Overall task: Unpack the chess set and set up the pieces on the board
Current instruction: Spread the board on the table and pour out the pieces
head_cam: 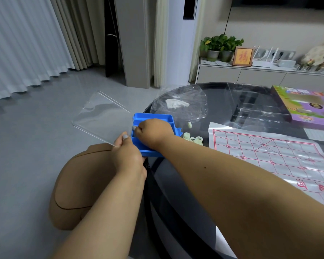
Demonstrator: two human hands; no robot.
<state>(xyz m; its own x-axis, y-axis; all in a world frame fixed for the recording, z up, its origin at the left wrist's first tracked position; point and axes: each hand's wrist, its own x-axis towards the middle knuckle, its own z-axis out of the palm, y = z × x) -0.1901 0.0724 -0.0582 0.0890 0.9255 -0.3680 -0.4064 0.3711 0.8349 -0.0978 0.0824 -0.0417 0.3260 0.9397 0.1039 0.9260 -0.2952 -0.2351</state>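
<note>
A blue plastic tray (153,116) sits at the left edge of the dark round table (219,90), partly over the edge. My left hand (128,156) pinches the near corner of a clear plastic lid (103,118) that sticks out to the left of the tray. My right hand (153,130) reaches into the tray, fingers closed; what they hold is hidden. Several pale green round pieces (193,138) lie on the table just right of the tray. A white sheet board with red grid lines (269,156) lies spread at the right.
A crumpled clear plastic bag (180,103) lies behind the tray. A purple game box (307,107) and a clear insert (258,109) rest at the far right of the table. A brown stool (82,186) stands on the grey floor left of the table.
</note>
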